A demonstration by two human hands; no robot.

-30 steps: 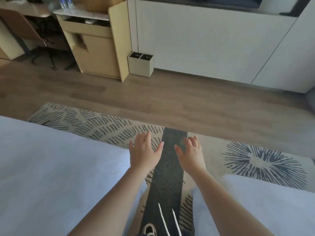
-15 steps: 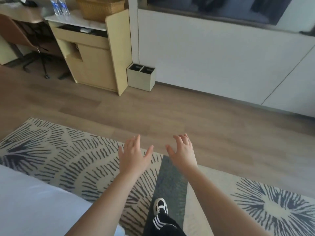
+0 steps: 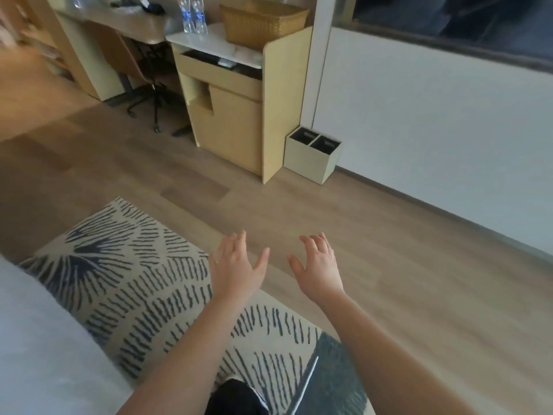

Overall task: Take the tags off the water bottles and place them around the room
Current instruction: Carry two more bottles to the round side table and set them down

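Approach step, judged: left hand (image 3: 238, 266) and right hand (image 3: 318, 269) spread, empty. Two clear plastic water bottles (image 3: 193, 14) stand left of woven basket (image 3: 263, 22); reach required.

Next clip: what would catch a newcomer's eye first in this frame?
Two bare hands, the left hand and the right hand, reach forward open and empty over the edge of a patterned rug. Far off at upper left, two water bottles stand on a white-topped cabinet beside a woven basket.
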